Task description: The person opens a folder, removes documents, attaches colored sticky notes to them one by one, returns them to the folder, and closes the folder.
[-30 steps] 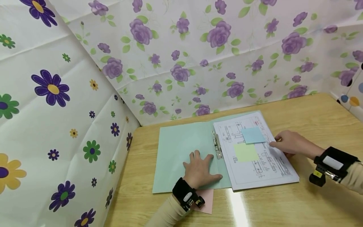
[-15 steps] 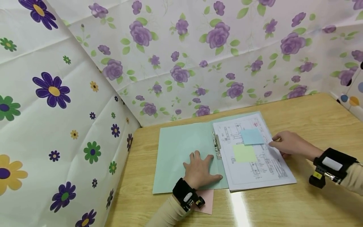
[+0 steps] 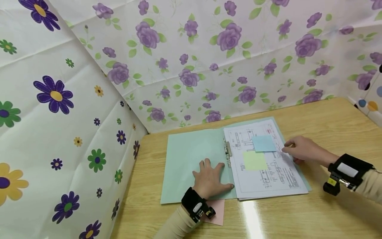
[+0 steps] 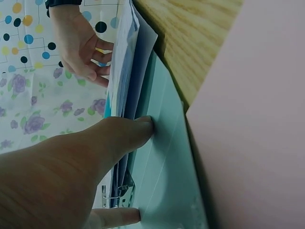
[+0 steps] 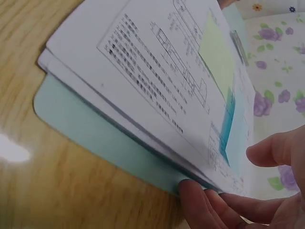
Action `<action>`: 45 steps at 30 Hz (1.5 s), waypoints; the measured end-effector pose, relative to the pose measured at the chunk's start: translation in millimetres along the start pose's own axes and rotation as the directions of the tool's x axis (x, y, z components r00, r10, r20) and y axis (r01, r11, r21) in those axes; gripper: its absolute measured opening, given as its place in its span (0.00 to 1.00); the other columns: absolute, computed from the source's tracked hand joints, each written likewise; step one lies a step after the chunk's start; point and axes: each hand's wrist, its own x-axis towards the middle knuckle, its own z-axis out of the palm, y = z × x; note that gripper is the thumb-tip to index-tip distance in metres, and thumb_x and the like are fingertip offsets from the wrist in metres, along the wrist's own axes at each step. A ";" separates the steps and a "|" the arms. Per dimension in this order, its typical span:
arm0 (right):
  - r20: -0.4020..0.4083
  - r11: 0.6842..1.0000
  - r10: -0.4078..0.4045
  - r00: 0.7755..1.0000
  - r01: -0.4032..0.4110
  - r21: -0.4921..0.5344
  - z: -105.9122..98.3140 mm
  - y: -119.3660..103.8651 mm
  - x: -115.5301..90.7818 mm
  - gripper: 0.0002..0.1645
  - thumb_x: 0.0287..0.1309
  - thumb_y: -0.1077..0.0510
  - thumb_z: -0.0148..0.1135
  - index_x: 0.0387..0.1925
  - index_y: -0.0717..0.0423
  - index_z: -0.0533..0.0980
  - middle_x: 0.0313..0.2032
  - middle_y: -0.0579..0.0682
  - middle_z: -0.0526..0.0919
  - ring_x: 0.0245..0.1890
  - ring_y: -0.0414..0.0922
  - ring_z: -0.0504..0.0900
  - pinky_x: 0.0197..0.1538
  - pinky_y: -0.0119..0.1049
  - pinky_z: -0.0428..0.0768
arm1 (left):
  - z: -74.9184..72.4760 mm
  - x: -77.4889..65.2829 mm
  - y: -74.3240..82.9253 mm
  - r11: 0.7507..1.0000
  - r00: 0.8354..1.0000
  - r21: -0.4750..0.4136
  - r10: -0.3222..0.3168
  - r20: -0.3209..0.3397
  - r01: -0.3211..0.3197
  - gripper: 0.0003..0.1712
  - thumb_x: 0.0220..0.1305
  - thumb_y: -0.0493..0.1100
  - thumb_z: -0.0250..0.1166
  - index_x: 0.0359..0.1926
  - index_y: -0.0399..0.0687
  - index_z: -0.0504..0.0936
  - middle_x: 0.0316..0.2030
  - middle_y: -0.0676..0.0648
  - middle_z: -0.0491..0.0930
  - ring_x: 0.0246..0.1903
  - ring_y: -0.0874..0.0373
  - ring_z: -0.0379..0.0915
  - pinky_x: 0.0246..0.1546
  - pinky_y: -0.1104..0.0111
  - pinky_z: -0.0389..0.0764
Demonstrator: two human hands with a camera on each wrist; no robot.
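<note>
A mint-green folder (image 3: 188, 149) lies spread on the table. My left hand (image 3: 209, 181) rests on its left cover with fingers spread, thumb toward the paper stack. The stack (image 3: 280, 189) of printed drawing sheets lies on the right cover, its left edge at the metal lever clip (image 3: 227, 152). On the top sheet are a blue sticky note (image 3: 264, 143) and a green sticky note (image 3: 254, 160). My right hand (image 3: 307, 149) is at the stack's right edge. In the right wrist view its fingertips (image 5: 190, 191) touch that edge, and the thumb (image 5: 267, 150) stands apart above the sheets.
A pink sheet (image 3: 216, 212) sticks out from under the folder's front edge near my left wrist. The wooden table (image 3: 328, 122) extends right of the folder. Flower-printed sheets (image 3: 191, 63) hang behind the table and along its left side.
The paper stack has slid left toward the clip, baring a strip of the folder at its right edge. My right hand has moved slightly left with it; my left hand stays put.
</note>
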 end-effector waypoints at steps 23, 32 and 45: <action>-0.035 0.999 -0.048 0.998 0.048 -0.015 7.0 -1.7 7.5 0.39 0.79 0.52 0.61 0.69 0.87 0.71 0.50 0.77 0.89 0.28 0.44 0.85 0.28 0.36 0.81 | 2.6 0.7 -0.2 1.000 1.000 0.026 -0.010 0.007 0.010 0.53 0.53 0.87 0.75 0.76 0.73 0.81 0.65 0.34 0.73 0.65 0.38 0.70 0.47 0.25 0.83; -0.057 0.998 -0.052 0.997 0.050 -0.030 5.1 -3.3 8.9 0.32 0.79 0.52 0.61 0.62 0.82 0.77 0.40 0.69 0.89 0.26 0.43 0.80 0.29 0.34 0.75 | 0.6 0.5 0.2 1.000 1.000 0.005 -0.008 0.000 0.008 0.53 0.52 0.85 0.76 0.75 0.71 0.81 0.64 0.34 0.73 0.63 0.37 0.69 0.47 0.24 0.82; -0.204 0.942 -0.256 0.945 0.196 -0.274 17.0 -13.8 9.2 0.48 0.65 0.47 0.80 0.76 0.70 0.75 0.62 0.79 0.80 0.54 0.68 0.83 0.46 0.59 0.85 | 0.4 0.4 0.5 1.000 1.000 -0.005 -0.007 0.001 0.007 0.53 0.52 0.85 0.77 0.75 0.70 0.82 0.64 0.33 0.73 0.63 0.37 0.70 0.47 0.23 0.82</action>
